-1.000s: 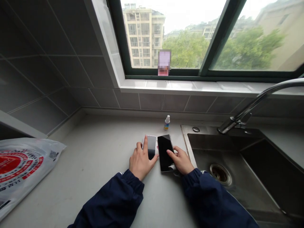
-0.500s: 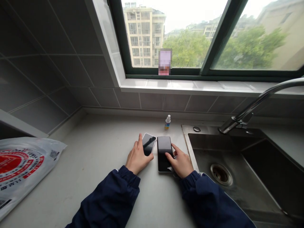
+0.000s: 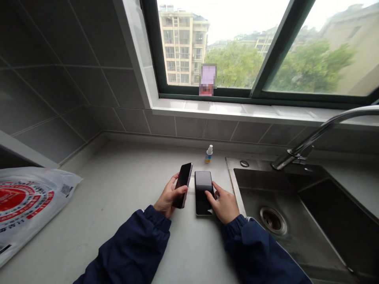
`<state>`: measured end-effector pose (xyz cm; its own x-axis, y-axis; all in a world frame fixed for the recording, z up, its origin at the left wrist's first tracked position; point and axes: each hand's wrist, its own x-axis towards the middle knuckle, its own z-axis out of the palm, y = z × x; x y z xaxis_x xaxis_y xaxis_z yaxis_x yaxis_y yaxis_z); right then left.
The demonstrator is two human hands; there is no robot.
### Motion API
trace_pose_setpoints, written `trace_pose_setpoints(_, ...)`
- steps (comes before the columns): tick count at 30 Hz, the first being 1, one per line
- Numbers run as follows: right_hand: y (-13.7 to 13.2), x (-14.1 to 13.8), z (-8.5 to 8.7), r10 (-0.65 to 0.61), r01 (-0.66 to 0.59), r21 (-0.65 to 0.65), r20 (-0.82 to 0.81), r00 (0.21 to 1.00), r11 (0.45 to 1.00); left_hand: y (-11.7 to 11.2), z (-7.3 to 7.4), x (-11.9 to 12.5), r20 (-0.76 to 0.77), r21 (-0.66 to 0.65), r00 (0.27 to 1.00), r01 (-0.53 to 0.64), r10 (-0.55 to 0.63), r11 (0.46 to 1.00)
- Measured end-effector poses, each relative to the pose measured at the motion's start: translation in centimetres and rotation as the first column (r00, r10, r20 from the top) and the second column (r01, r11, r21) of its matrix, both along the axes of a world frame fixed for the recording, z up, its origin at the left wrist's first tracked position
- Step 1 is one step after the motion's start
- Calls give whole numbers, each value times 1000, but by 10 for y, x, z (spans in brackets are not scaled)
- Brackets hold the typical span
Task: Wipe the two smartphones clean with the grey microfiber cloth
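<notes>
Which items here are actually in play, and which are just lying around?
In play:
- left hand holding a black smartphone
- right hand resting on a second black smartphone

Lying about:
- small dropper bottle
- printed plastic bag
- steel sink
- faucet

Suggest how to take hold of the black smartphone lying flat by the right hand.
Pinch the black smartphone by its long edges, coming from above with the right hand, whose fingers rest on it. It lies flat, screen up, on the counter, so no edge stands proud. Its left edge is near the phone in the left hand, so that side looks tighter.
</notes>
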<state>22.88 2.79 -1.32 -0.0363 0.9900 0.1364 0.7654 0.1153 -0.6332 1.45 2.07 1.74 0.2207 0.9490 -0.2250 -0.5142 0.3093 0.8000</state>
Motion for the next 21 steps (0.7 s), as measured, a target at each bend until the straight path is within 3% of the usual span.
trace_pose_setpoints(4,1,1,-3,-1,1,22,-26,1000,1000,-5,-3,-1,36,5,999,21,-21,1000)
trace_pose_setpoints(9,1,8,-4,-52,56,26,-140,989,998,-10,-2,6,159,-43,986,-45,51,998)
trace_pose_setpoints(14,4,16,-2,-101,108,7,-291,951,994,-16,-7,8,323,-113,946,37,1,993)
trace_pose_setpoints(18,8,21,-2,-101,118,18,-409,907,993,-21,-9,6,396,-223,917,53,41,973)
trace_pose_setpoints(21,8,24,-4,-122,160,36,-484,866,987,-24,-10,8,422,-218,906,74,25,973)
